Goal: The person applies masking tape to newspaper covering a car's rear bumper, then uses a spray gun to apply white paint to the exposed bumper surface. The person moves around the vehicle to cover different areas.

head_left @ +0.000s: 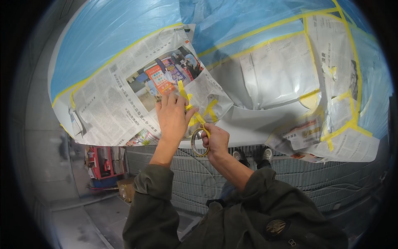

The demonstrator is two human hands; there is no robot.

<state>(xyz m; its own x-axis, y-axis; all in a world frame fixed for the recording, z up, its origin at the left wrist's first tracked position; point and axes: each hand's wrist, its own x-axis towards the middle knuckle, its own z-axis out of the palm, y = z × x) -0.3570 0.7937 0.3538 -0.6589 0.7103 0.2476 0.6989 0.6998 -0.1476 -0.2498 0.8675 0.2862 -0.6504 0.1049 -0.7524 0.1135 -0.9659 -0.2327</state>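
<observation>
The hands are resting close together, the left hand (173, 114) lying farther out and to the left of the right hand (217, 139). Between them a yellow tape strip (200, 118) is slanting from beside the left fingers down to the right hand, its nearer end meeting the tape roll (192, 144). The right hand is gripping that roll with curled fingers. The left, thumb apart and fingers nearly straight, is lying on the newspaper (108, 93), which is extending leftward.
</observation>
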